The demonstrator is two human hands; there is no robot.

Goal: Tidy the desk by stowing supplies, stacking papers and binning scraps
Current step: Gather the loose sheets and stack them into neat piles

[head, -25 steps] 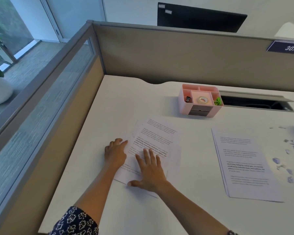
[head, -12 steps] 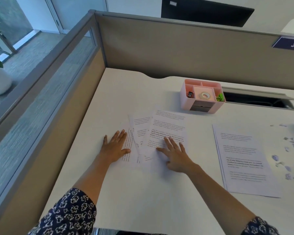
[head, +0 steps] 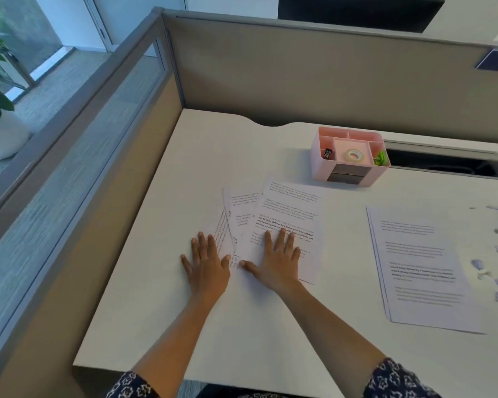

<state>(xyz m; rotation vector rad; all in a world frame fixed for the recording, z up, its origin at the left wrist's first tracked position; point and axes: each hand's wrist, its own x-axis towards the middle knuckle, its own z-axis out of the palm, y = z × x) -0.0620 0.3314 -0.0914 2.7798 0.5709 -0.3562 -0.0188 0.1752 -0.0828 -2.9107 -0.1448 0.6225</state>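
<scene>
**Three sheets fanned under two flat hands**

We count three loose sheets (head: 288, 208) fanned left of centre on the white desk (head: 184, 326). The top one's long axis runs away from us, its far end leaning right; the two beneath splay leftward. Our right hand (head: 276, 261) lies flat on the top sheet, fingers spread. Our left hand (head: 206, 264), also spread, presses the desk and touches the lowest sheet's edge. One squared stack (head: 420, 268) lies well apart to the right, with scraps (head: 477, 264) beyond it, too blurred to count. One pink organiser (head: 319, 165) stands behind.
</scene>
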